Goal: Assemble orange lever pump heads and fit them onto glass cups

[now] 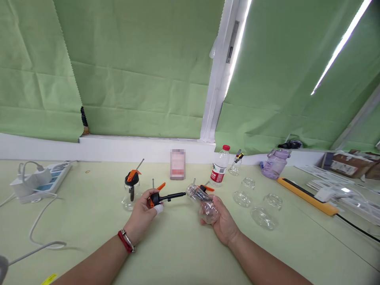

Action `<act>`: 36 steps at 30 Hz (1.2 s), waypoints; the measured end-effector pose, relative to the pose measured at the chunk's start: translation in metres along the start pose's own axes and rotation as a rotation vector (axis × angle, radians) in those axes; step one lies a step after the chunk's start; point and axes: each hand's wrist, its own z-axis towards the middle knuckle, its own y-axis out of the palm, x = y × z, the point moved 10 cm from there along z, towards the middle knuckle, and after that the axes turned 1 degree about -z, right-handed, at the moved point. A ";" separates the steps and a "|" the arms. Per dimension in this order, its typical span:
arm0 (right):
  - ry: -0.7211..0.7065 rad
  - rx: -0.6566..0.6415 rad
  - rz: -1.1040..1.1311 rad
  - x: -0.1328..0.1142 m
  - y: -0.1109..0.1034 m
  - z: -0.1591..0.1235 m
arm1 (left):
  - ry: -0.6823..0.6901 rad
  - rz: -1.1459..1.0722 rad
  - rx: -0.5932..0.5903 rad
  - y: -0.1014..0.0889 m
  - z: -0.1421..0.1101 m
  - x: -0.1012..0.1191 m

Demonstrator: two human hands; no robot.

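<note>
My left hand [145, 213] grips a black-and-orange bottle top [154, 198] with an orange lever and a thin metal spout. Its black tube [173, 196] points right, the tip close to the mouth of a clear bottle [209, 211]. That bottle lies tilted in my right hand [224, 221], fingers wrapped round its wide base, neck toward the left. Whether tube and mouth touch, I cannot tell. Behind the bottle, another top with an orange lever [209, 188] is partly hidden. A clear bottle fitted with a similar top [132, 178] stands beyond my left hand.
Two clear bottles [244, 192] [268, 212] stand at right. Behind are a red-capped water bottle [220, 168], a flask with tools [236, 164], a pink blurred rectangular object [177, 164] and a purple bottle [276, 164]. Power strips lie right [308, 196] and left [56, 178], with cables.
</note>
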 end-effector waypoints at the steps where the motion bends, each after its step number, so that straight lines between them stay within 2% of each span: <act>1: 0.000 0.003 -0.014 -0.002 -0.003 -0.001 | 0.002 -0.006 0.004 -0.001 0.000 0.001; 7: -0.097 0.031 -0.105 -0.029 -0.018 0.003 | -0.003 -0.074 -0.031 0.004 -0.003 0.004; 11: -0.077 0.025 -0.199 -0.028 -0.021 0.004 | -0.005 -0.105 -0.086 0.011 -0.005 0.006; 19: -0.022 -0.141 -0.235 -0.007 0.005 -0.002 | -0.089 -0.091 -0.273 0.035 -0.015 0.005; 24: -0.005 -0.198 -0.229 0.000 0.017 -0.003 | -0.097 -0.094 -0.383 0.049 -0.021 0.003; 36: -0.006 -0.259 -0.238 0.007 0.033 -0.002 | -0.137 -0.119 -0.489 0.064 -0.029 0.002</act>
